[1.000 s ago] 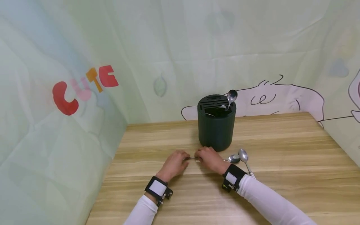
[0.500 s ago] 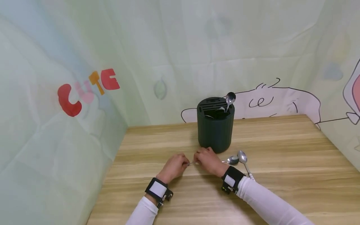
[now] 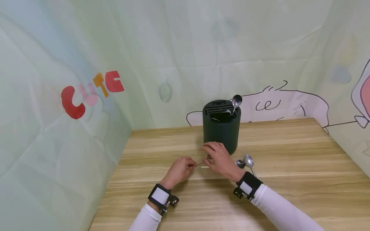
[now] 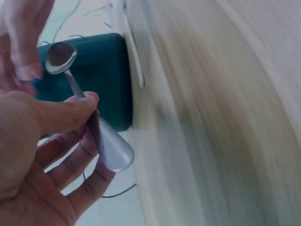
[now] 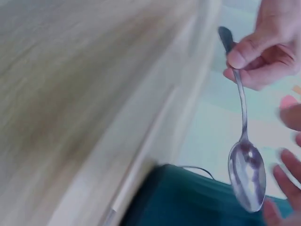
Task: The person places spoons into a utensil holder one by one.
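Note:
Thumb and fingers of my left hand [image 3: 179, 170] pinch a metal spoon [image 5: 247, 172] by its handle, raised off the table. The spoon's bowl points toward my right hand [image 3: 222, 162], whose fingers are spread around the bowl; in the right wrist view they blur at the edge, and I cannot tell whether a fingertip touches it. Behind the hands stands a dark green ribbed utensil holder [image 3: 221, 136], with a spoon [image 3: 237, 101] sticking up out of it. On the table beside my right hand lie two more spoons, one with a darker bowl [image 3: 240, 163], the other with a lighter bowl [image 3: 249, 160].
A pale handle [image 3: 205, 167] lies on the wooden table [image 3: 162, 144] under my right hand, the rest of it hidden. Printed cloth walls [image 3: 185, 86] close off the table's back and sides.
My right hand has let go of the held spoon's bowl end and lifted, spreading its fingers. My left hand keeps the spoon, now tilted up toward the right.

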A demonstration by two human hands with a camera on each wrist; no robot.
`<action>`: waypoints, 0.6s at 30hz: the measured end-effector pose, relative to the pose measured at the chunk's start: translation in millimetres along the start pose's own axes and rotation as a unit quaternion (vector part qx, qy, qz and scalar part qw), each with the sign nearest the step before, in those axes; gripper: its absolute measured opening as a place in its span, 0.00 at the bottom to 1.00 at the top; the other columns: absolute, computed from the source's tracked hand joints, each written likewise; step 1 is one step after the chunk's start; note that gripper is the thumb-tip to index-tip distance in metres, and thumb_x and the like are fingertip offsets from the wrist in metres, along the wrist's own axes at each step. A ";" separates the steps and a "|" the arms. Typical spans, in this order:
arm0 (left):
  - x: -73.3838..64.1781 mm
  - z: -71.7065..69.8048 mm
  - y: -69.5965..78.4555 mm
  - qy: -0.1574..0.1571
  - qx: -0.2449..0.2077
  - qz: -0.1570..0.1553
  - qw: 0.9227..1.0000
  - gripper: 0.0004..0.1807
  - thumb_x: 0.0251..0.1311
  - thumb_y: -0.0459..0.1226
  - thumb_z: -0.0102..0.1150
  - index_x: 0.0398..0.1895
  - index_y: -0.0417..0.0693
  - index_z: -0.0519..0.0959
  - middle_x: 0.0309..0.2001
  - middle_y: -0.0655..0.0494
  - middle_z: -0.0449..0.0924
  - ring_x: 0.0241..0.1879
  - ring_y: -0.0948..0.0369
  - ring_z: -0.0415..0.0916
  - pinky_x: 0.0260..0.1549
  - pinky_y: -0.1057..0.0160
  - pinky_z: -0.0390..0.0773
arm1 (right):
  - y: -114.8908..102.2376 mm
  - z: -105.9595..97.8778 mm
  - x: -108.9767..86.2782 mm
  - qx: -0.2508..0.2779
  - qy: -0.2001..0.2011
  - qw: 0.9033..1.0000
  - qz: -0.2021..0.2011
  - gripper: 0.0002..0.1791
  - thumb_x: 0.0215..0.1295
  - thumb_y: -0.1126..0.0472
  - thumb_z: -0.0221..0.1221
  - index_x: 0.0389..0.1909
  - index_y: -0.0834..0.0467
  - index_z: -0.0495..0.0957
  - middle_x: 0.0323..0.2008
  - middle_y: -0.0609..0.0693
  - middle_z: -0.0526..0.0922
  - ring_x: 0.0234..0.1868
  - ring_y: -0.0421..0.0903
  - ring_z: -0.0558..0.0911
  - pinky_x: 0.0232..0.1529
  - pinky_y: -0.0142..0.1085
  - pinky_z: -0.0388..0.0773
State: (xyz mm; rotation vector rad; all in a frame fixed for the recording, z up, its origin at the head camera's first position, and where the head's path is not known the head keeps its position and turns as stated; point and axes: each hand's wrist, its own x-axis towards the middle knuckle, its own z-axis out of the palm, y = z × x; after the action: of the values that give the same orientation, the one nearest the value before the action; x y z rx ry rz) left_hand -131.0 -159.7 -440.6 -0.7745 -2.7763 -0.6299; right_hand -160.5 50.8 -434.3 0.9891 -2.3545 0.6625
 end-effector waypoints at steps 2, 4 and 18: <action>1.4 -0.7 4.5 0.006 -0.016 -0.004 1.000 0.05 0.59 0.32 0.66 0.36 0.47 0.88 0.34 0.58 0.85 0.34 0.63 0.81 0.34 0.67 0.79 | 0.7 -9.8 -2.9 0.029 0.080 0.996 0.012 0.25 0.54 0.60 0.71 0.54 0.56 0.77 0.53 0.53 0.79 0.56 0.51 0.77 0.58 0.49 0.72; 2.8 -1.4 9.2 0.013 -0.034 -0.004 0.999 0.05 0.60 0.32 0.65 0.37 0.46 0.88 0.35 0.58 0.85 0.35 0.63 0.81 0.34 0.68 0.79 | -0.2 -18.7 -6.6 0.087 0.155 0.983 0.054 0.27 0.55 0.63 0.70 0.56 0.60 0.74 0.53 0.56 0.78 0.55 0.52 0.76 0.58 0.45 0.72; 11.5 10.1 26.5 0.037 -0.151 -0.004 0.988 0.06 0.59 0.30 0.65 0.38 0.39 0.87 0.36 0.53 0.86 0.36 0.60 0.82 0.33 0.71 0.81 | -11.3 -13.1 -36.1 0.487 0.043 0.753 0.440 0.19 0.67 0.61 0.60 0.57 0.63 0.74 0.53 0.56 0.81 0.48 0.38 0.80 0.54 0.34 0.77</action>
State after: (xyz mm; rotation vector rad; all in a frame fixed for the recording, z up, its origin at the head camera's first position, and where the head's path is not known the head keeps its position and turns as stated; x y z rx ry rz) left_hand -127.4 -129.5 -437.1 -0.7782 -2.6508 -1.0760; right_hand -126.6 70.0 -443.5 0.0135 -2.2253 2.3830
